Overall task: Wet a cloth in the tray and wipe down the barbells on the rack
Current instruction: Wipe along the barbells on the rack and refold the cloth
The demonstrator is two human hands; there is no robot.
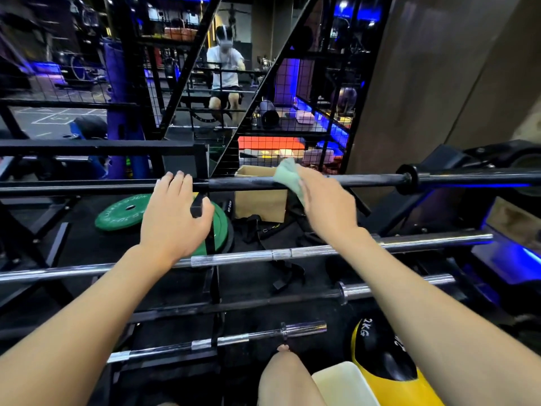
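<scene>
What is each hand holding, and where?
The right hand holds a cloth, bunched against the top barbell; the left hand grips that barbell left of the cloth.

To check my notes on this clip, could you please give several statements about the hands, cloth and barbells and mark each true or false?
1. The right hand holds a green cloth against the top barbell. True.
2. The left hand holds a second cloth. False: it holds only the top barbell, bare.
3. The weight plates below are red. False: the weight plates are green.
4. A cardboard box sits beyond the top barbell. True.
5. The yellow ball reads 5KG. False: it reads 2KG.
</scene>
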